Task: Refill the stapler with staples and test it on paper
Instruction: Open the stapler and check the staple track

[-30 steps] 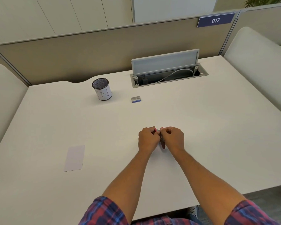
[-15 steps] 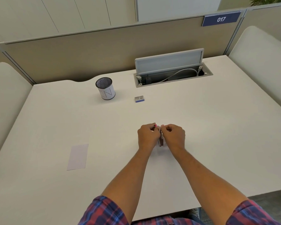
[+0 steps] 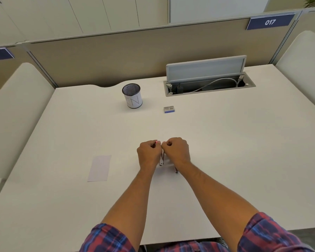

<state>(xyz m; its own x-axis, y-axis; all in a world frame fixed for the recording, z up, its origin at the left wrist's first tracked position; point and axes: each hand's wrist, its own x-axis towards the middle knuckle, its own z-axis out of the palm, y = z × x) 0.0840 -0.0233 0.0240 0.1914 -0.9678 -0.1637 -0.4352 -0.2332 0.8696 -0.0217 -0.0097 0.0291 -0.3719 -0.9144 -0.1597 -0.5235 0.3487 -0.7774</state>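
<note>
- Your left hand [image 3: 149, 154] and right hand [image 3: 176, 151] sit knuckle to knuckle near the middle of the desk [image 3: 225, 142], both curled into tight fists.
- The stapler [image 3: 162, 159] lies between the two fists, mostly hidden. You can see a thin metal part running down the gap between the hands, a pink tip at 12 o'clock where your fingertips meet, and a second metal end poking out under your right wrist at about 5 o'clock.
- Both grips are narrow and closed on the stapler, the left on its left side and the right on its right side. How far the stapler is opened cannot be told.
- The staple box [image 3: 169, 109] rests on the desk at 12 o'clock from your hands, well apart from them, and it looks closed.
- The slip of paper [image 3: 99, 168] lies flat at 9 o'clock from your left hand, apart from it.
- A mesh pen cup [image 3: 132, 96] stands upright at 11 o'clock, to the left of the staple box.
- The cable tray [image 3: 209, 84] at 1 o'clock has its lid raised, with a grey cable inside.
- Your plaid sleeves [image 3: 265, 233] are pushed up to the elbows.
</note>
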